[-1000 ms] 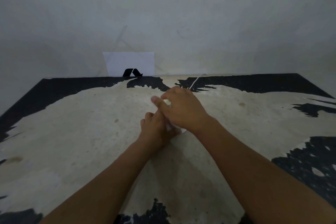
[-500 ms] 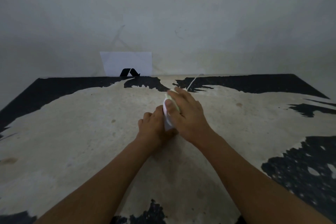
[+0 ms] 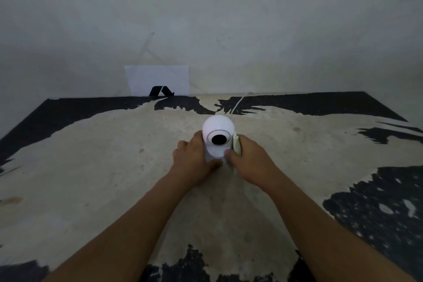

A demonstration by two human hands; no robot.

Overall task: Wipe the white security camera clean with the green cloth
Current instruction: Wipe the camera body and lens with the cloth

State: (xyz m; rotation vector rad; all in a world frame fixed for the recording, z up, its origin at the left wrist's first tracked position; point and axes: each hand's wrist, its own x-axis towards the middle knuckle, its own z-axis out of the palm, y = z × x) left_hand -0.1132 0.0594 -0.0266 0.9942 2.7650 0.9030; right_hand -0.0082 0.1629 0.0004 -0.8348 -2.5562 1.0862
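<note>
The white security camera (image 3: 218, 129) stands upright in the middle of the worn table (image 3: 91, 167), its round head and black lens facing me. My left hand (image 3: 192, 159) grips its base from the left side. My right hand (image 3: 248, 158) holds the folded pale green cloth (image 3: 237, 145) pressed against the camera's right side. Most of the cloth is hidden under my fingers. A white cable (image 3: 238, 104) runs from behind the camera toward the wall.
A white sheet of paper with a black mark (image 3: 158, 81) leans on the grey wall at the table's back edge. The tabletop is beige with black worn patches near the edges.
My right hand has slid off the top of the camera down to its right side with the cloth, uncovering the head and lens. My left hand stays on the base.
</note>
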